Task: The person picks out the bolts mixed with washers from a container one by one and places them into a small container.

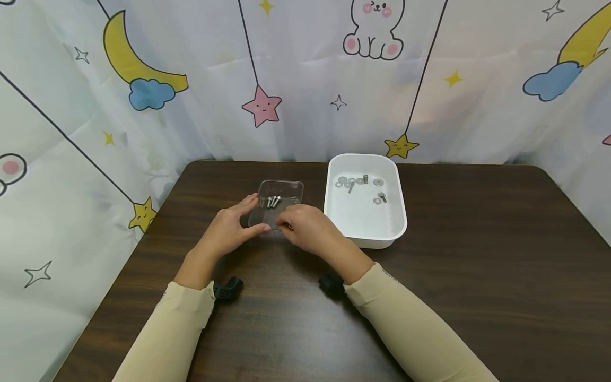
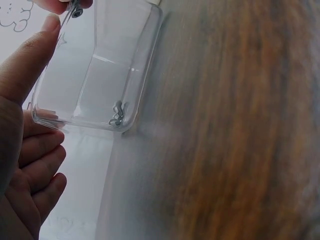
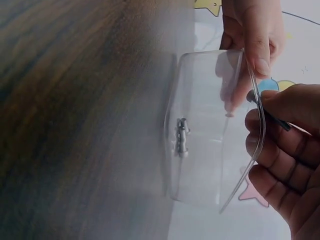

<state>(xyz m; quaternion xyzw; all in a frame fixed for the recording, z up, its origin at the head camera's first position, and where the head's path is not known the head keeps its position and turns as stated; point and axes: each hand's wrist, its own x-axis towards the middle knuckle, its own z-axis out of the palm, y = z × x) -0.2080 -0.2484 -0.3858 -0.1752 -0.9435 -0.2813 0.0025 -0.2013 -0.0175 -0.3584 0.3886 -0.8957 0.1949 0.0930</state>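
Observation:
A clear plastic box (image 1: 284,187) stands on the table with several metal bolts (image 1: 273,201) lying in it. My left hand (image 1: 228,227) is at the box's left side, its thumb on the near rim and its straight fingers along the outer wall. Over the near right part of the box, my right hand (image 1: 307,228) pinches a dark bolt (image 3: 281,122) between thumb and fingers, right at the rim. The bolt's round socket head (image 2: 76,12) shows in the left wrist view, while part of its shaft is hidden by the thumb.
To the right of the box stands a white plastic tub (image 1: 365,228), holding grey washers (image 1: 378,182) and a few bolts (image 1: 365,179). The dark wooden table (image 1: 477,265) reaches back to a patterned curtain (image 1: 305,63). Both wrists carry black bands.

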